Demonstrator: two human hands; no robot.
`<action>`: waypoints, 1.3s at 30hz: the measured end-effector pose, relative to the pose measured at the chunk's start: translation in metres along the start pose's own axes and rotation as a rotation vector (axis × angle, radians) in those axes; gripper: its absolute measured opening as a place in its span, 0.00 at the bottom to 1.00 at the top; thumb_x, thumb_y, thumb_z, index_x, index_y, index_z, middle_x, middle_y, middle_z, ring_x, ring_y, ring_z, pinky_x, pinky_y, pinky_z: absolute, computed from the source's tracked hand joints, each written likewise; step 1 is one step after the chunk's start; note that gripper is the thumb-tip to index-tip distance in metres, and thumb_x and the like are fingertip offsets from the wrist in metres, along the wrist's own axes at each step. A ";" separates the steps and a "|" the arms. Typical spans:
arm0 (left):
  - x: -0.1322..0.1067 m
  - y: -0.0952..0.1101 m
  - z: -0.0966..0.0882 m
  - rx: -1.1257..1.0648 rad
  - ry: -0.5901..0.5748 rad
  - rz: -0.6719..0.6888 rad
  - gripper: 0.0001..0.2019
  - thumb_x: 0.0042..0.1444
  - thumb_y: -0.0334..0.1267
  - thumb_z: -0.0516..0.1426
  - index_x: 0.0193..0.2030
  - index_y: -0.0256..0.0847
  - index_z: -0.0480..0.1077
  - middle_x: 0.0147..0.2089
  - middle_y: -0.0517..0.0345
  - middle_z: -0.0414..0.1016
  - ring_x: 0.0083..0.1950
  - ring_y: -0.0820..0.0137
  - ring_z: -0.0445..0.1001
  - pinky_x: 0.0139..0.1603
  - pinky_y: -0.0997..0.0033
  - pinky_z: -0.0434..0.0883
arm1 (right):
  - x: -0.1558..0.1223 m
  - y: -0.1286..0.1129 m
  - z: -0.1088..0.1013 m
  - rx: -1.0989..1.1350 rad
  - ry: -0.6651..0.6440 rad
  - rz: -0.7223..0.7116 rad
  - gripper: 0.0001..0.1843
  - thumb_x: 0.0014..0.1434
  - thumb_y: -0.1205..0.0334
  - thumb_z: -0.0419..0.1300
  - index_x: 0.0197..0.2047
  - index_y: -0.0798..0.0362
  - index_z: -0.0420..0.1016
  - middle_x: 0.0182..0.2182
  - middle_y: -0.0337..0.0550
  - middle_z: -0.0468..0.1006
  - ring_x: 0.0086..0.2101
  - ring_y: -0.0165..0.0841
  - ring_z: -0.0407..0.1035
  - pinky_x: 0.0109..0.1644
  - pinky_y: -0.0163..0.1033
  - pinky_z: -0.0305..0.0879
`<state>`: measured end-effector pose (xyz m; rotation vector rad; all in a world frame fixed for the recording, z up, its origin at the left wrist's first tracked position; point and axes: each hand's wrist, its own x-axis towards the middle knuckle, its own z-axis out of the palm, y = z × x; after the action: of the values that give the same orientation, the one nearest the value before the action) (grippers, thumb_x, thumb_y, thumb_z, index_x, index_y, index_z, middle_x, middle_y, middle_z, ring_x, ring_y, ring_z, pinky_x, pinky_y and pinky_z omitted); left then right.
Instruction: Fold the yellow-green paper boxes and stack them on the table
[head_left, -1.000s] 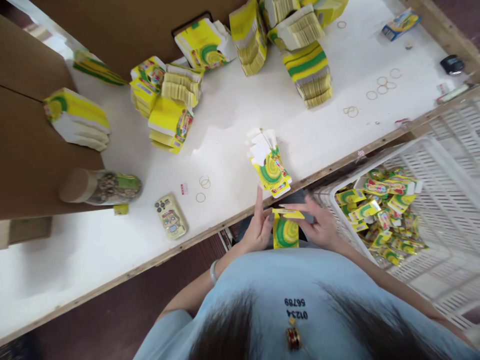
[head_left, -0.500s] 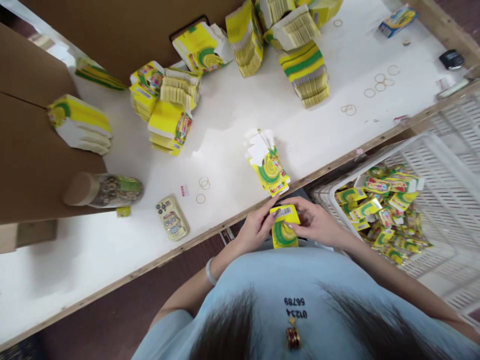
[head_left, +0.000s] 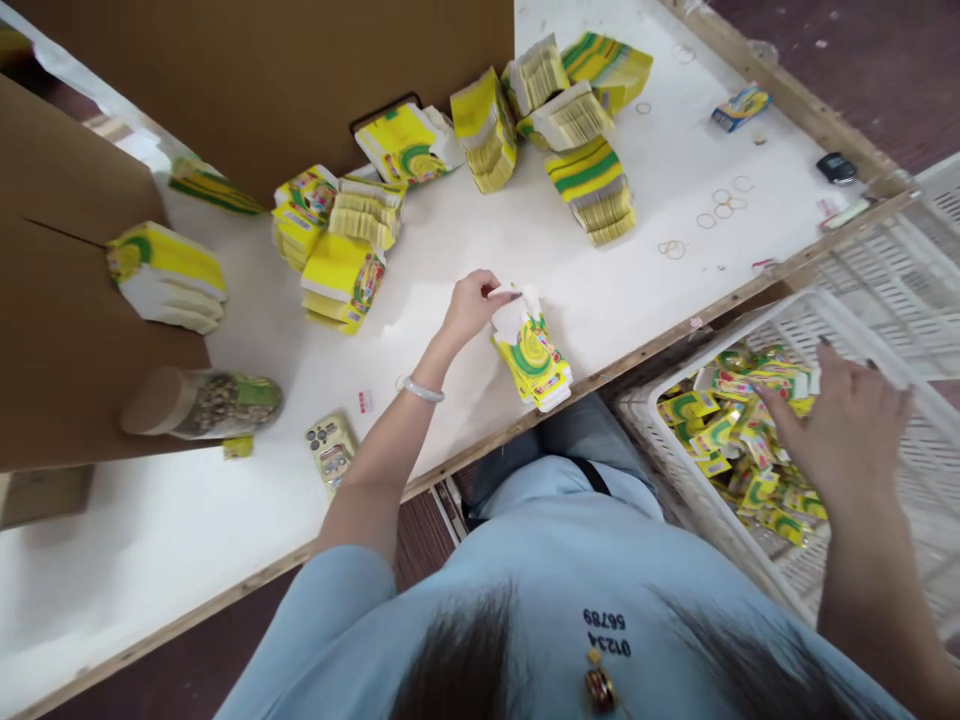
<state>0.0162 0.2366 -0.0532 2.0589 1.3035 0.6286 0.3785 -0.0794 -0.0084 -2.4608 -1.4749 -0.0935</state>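
My left hand (head_left: 471, 303) reaches over the white table (head_left: 480, 240) and pinches the white top flap of a small stack of flat yellow-green cartons (head_left: 531, 350) near the table's front edge. My right hand (head_left: 847, 425) hovers with spread fingers over the white slatted crate (head_left: 885, 330) on my right. Several folded yellow-green boxes (head_left: 742, 430) lie in that crate, just under and left of the hand. Nothing shows in the right hand.
Bundles of flat cartons (head_left: 592, 180) stand at the back of the table, more (head_left: 337, 240) at the left. A phone (head_left: 330, 450), a lying jar (head_left: 202, 400), loose rubber bands (head_left: 720, 200) and brown cardboard walls (head_left: 67, 300) surround them.
Both hands were folding one small box in front of my chest. Now that box is gone from them; the right hand has swung over the crate and the left has reached the carton stack.
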 end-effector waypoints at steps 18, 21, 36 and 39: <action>-0.034 0.017 -0.027 -0.163 0.301 0.060 0.19 0.74 0.47 0.47 0.58 0.39 0.72 0.48 0.47 0.82 0.41 0.70 0.80 0.41 0.72 0.75 | 0.055 -0.274 0.112 0.357 -0.354 -0.202 0.35 0.68 0.43 0.56 0.66 0.63 0.61 0.54 0.70 0.75 0.53 0.56 0.70 0.52 0.55 0.70; -0.053 0.011 -0.020 -0.165 0.252 0.010 0.19 0.72 0.46 0.49 0.58 0.37 0.72 0.47 0.46 0.82 0.42 0.67 0.80 0.37 0.70 0.75 | 0.061 -0.259 0.115 0.379 -0.353 -0.141 0.27 0.71 0.48 0.55 0.62 0.61 0.64 0.45 0.63 0.81 0.47 0.52 0.76 0.50 0.50 0.70; -0.119 0.092 0.018 -0.679 -0.148 0.249 0.53 0.57 0.65 0.61 0.79 0.48 0.38 0.66 0.40 0.69 0.60 0.55 0.76 0.60 0.57 0.73 | 0.026 -0.253 0.033 0.960 0.115 -0.240 0.21 0.74 0.52 0.44 0.61 0.46 0.71 0.51 0.50 0.81 0.53 0.43 0.77 0.63 0.54 0.71; -0.134 0.097 0.018 -0.697 -0.085 0.130 0.43 0.59 0.64 0.60 0.75 0.46 0.54 0.55 0.47 0.77 0.49 0.61 0.78 0.52 0.61 0.75 | 0.019 -0.247 0.023 0.973 0.089 -0.257 0.20 0.74 0.51 0.47 0.58 0.48 0.72 0.49 0.52 0.81 0.51 0.45 0.78 0.64 0.57 0.69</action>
<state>0.0351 0.0787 -0.0062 1.5704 0.7509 0.8915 0.1700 0.0530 0.0215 -1.4699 -1.3345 0.3722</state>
